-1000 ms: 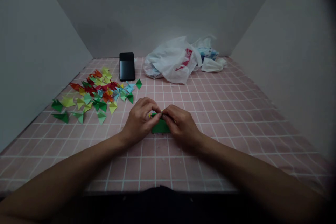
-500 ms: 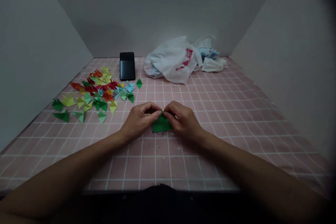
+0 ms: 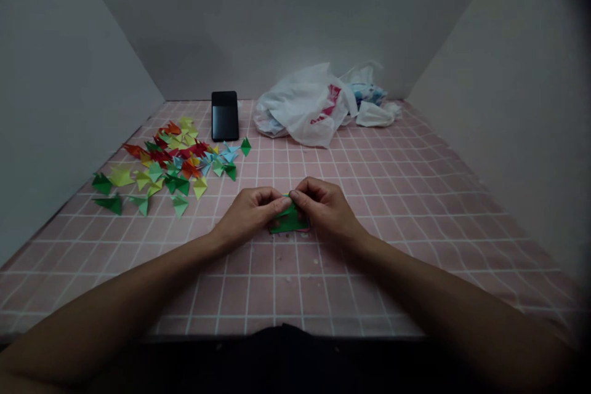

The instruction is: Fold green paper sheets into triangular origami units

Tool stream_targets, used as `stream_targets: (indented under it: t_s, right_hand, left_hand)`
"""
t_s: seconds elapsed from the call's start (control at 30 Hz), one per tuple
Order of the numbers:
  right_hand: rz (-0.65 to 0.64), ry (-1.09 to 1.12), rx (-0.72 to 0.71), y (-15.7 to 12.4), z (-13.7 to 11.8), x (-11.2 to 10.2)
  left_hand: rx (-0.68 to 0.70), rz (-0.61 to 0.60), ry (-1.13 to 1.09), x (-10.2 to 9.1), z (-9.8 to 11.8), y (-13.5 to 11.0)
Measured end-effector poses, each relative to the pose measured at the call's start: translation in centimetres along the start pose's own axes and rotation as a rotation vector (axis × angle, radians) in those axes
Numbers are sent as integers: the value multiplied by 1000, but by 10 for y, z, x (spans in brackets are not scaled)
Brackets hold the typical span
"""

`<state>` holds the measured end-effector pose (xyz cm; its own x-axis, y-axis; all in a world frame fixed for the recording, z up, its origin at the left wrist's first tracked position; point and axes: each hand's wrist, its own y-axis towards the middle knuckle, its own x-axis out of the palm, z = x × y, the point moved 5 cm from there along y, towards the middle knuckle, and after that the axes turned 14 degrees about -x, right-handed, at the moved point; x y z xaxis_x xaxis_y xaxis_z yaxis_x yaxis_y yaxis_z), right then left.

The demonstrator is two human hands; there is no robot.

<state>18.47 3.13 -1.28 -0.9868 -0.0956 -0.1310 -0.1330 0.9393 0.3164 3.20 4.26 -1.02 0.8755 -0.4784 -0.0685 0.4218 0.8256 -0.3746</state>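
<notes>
A small green paper piece (image 3: 287, 220) lies low over the pink checked tabletop (image 3: 369, 246), in the middle of the view. My left hand (image 3: 252, 210) pinches its left side with curled fingers. My right hand (image 3: 325, 206) pinches its right side, and the fingertips of both hands meet above the paper. Part of the paper is hidden under my fingers.
A pile of folded paper triangles (image 3: 170, 163) in green, red, yellow and blue lies at the left. A black phone (image 3: 225, 115) lies behind it. White plastic bags (image 3: 309, 104) sit at the back. Grey walls close in on three sides.
Both hands have shifted slightly while working the green paper, and the fingertips have closed together over its top edge. The paper now shows a fold.
</notes>
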Motion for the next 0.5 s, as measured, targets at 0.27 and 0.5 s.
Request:
stream_targets:
  t_s: [0.27, 0.5]
  right_hand:
    - [-12, 177, 88, -1, 8, 5]
    - [-3, 218, 132, -5, 10, 7]
  left_hand:
    - [6, 94, -51, -5, -2, 0]
    - [-41, 44, -28, -2, -5, 1]
